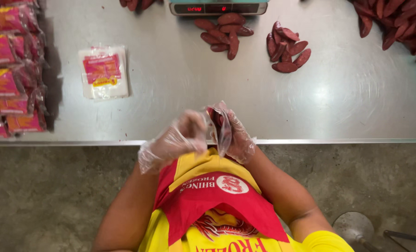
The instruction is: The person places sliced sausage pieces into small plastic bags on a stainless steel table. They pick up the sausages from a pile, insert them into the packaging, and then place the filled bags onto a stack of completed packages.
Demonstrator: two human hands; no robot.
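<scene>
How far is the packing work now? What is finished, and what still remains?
Done: filled pink packets are stacked at the table's left edge. In hand: the right hand holds dark red sausages in a clear bag, and the left hand is blurred beside it. Left: two small piles of sausages lie near the scale, a bigger heap waits far right, and empty pouches remain.

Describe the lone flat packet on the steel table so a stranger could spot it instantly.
Start at the steel table and look to its left side, where filled pink-and-yellow packets are heaped at the edge. Just right of that heap lies a flat clear plastic packet with a pink-and-yellow label. Unlike the heaped ones, it lies alone and looks mostly white.
</scene>
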